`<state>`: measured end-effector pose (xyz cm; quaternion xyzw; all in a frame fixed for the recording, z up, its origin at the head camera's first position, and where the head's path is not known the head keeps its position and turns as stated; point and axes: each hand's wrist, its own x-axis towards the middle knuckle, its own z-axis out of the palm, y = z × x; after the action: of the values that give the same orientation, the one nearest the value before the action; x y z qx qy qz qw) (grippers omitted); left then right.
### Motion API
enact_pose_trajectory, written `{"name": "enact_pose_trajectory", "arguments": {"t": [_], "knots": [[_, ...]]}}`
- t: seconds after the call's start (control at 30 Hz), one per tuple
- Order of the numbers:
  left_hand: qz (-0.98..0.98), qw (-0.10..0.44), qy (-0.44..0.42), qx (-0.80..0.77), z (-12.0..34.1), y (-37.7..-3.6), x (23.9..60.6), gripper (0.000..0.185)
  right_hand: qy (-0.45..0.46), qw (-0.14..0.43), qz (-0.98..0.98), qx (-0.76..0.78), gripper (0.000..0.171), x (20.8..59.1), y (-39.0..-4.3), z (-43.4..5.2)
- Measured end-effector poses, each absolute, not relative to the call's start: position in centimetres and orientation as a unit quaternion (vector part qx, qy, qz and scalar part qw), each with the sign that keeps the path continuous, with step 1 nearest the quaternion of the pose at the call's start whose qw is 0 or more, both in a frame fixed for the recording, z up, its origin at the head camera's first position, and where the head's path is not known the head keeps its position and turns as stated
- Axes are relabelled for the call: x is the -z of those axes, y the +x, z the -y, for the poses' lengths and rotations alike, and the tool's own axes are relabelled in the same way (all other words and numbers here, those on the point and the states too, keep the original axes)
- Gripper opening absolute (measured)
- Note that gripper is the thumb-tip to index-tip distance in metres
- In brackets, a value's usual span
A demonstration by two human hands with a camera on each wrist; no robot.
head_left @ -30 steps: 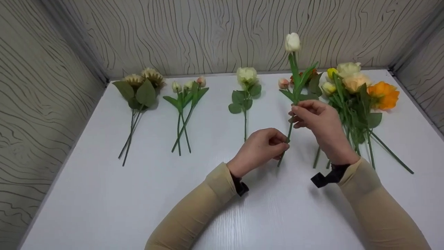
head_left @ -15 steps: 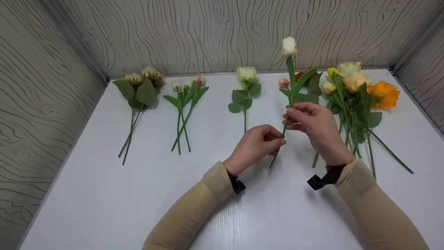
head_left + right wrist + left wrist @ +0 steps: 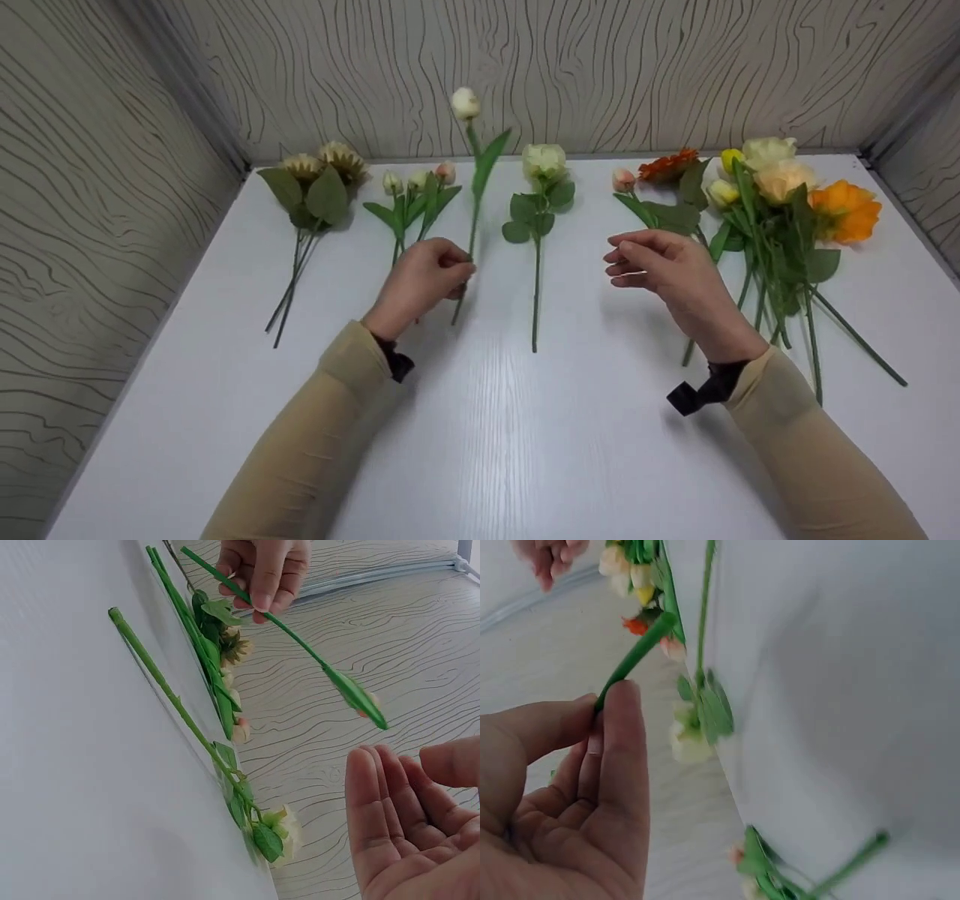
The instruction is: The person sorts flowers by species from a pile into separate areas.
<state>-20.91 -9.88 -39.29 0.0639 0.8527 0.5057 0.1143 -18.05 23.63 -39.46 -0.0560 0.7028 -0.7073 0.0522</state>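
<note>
My left hand (image 3: 427,277) pinches the green stem of a white tulip (image 3: 466,103) and holds it upright above the white table (image 3: 480,420), between the tulip bunch (image 3: 412,196) and the single cream rose (image 3: 543,161). In the left wrist view thumb and forefinger (image 3: 619,735) clamp the stem (image 3: 634,656). My right hand (image 3: 660,266) hovers open and empty, fingers relaxed, left of the mixed flower pile (image 3: 780,195). The right wrist view shows its open palm (image 3: 405,832) with the held tulip stem (image 3: 292,634) beyond it.
Two brownish sunflowers (image 3: 319,169) lie at the far left. A pink bud (image 3: 623,180) and an orange flower (image 3: 667,165) lie by the pile at the right. Patterned walls (image 3: 480,67) close in the table on three sides.
My right hand has let go of the white tulip and opened. The left hand has carried the tulip leftwards, from beside the pile to next to the tulip bunch.
</note>
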Motion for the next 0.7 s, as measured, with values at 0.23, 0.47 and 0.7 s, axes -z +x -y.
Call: {"name": "enact_pose_trajectory", "arguments": {"t": [0.23,0.47,0.7], "knots": [[-0.865,0.142,-0.019,-0.48,14.8,-23.1,40.4,0.019,-0.037,0.064,-0.71,0.7,0.041,39.7,-18.0,-23.5],[-0.869,0.16,-0.042,-0.466,15.9,-23.5,41.4,0.02,-0.029,0.073,-0.715,0.695,0.041,40.1,-18.1,-23.6],[-0.871,0.154,-0.039,-0.464,16.0,-23.3,41.6,0.021,-0.034,0.072,-0.709,0.701,0.039,40.5,-18.5,-23.7]]}}
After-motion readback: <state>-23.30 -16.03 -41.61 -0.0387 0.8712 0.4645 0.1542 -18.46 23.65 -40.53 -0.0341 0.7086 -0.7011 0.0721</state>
